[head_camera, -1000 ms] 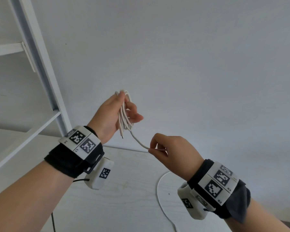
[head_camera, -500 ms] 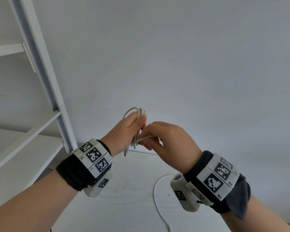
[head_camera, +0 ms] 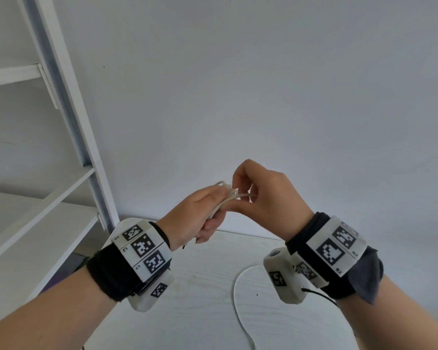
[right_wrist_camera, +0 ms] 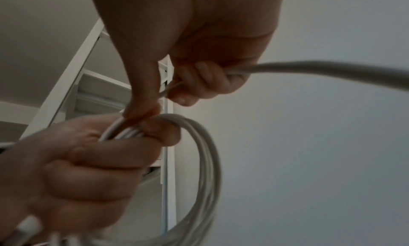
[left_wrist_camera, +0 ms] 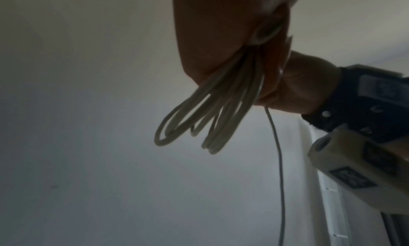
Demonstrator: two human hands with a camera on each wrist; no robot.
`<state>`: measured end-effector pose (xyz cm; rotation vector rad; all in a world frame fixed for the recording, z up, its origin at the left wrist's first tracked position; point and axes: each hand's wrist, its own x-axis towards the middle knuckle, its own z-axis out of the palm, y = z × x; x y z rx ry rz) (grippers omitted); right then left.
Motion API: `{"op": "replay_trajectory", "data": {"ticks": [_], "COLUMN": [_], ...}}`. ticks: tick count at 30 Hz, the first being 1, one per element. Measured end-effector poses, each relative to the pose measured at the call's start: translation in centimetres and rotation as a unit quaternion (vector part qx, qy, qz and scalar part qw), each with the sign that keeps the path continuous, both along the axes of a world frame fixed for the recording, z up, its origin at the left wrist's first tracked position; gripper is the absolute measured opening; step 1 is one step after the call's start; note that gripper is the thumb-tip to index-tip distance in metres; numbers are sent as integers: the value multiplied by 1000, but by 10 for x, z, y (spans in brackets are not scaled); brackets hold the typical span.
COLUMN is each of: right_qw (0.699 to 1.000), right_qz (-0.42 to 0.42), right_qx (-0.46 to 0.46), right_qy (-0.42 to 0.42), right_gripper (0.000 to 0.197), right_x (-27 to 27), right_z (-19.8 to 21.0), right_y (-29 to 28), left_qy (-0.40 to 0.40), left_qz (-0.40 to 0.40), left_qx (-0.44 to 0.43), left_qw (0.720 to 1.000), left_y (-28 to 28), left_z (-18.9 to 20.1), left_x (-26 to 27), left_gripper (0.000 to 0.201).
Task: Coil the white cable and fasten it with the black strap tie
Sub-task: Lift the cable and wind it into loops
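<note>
My left hand [head_camera: 202,213] grips a bundle of several loops of the white cable [head_camera: 225,194], raised above the table. In the left wrist view the loops [left_wrist_camera: 205,117] hang from my fist. My right hand [head_camera: 261,195] meets the left and pinches the loose strand [right_wrist_camera: 309,69] against the bundle. In the right wrist view the coil [right_wrist_camera: 205,162] curves below my left hand [right_wrist_camera: 88,162], and my right hand's fingers [right_wrist_camera: 199,82] curl round the strand. The rest of the cable [head_camera: 238,299] trails down over the table. No black strap tie shows in any view.
A white wooden table [head_camera: 200,311] lies below my hands, with a plain wall behind it. A white shelf unit [head_camera: 68,122] stands at the left, its lower shelf [head_camera: 36,236] close to my left forearm. A thin black wire [head_camera: 319,295] leaves the right wrist camera.
My right hand has come up from lower right with the loose strand and now meets the left at the bundle. Both hands have shifted to the right.
</note>
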<state>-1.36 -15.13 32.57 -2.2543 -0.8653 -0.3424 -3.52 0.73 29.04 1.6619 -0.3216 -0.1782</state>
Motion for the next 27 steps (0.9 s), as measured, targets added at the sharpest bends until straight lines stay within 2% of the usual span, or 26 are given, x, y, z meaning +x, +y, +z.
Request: {"op": "replay_trajectory", "data": {"ticks": [3, 8, 15, 20, 24, 27], "right_qw": [999, 993, 964, 952, 950, 945], "right_qz": [3, -5, 28, 17, 8, 0], "right_qx": [-11, 46, 149, 182, 177, 173], "right_qy": [40, 111, 220, 245, 258, 278], "right_gripper": [36, 35, 23, 30, 31, 28], "right_x": [7, 26, 36, 36, 34, 32], "right_z": [5, 3, -24, -44, -63, -79], "right_y": [-8, -27, -28, -25, -24, -26], "left_qy": [30, 96, 165, 190, 191, 170], "left_qz": [-53, -117, -143, -232, -296, -293], "left_qx": [-17, -72, -203, -349, -462, -512], "left_qw": [998, 986, 955, 888, 814, 790], "left_y": [3, 18, 29, 38, 45, 55], "left_z": [2, 2, 11, 18, 27, 36], "left_x": [-8, -12, -10, 2, 15, 27], "left_gripper": [41, 43, 41, 37, 38, 45]}}
